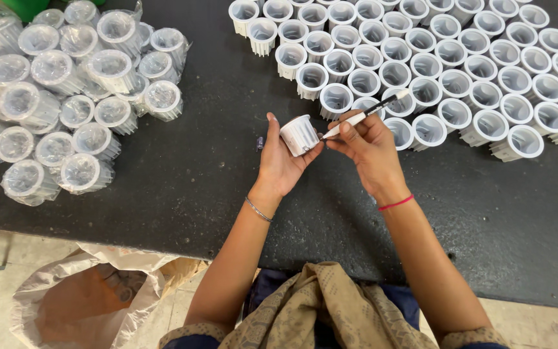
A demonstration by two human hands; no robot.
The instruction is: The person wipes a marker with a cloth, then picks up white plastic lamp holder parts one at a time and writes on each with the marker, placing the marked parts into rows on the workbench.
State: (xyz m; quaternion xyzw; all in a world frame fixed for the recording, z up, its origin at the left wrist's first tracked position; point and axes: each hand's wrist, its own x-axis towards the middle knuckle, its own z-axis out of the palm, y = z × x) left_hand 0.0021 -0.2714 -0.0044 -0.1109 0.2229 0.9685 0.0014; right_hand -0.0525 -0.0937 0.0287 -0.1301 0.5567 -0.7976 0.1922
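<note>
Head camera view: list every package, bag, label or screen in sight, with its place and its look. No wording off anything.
Wrapped cups: far left on the black table, a heap of white ribbed cups, each in clear plastic film.
Sack: on the floor, lower left under the table edge, open, crumpled, off-white with a brownish inside.
Bare cups: upper right, white, unwrapped, in rows.
Labels or screens: none that can be made out.

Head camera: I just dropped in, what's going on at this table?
A person's left hand holds one white ribbed cup on its side, and the right hand touches a white pen to it. Bare cups stand in rows on the black table at right; bagged cups are piled at left.
</note>
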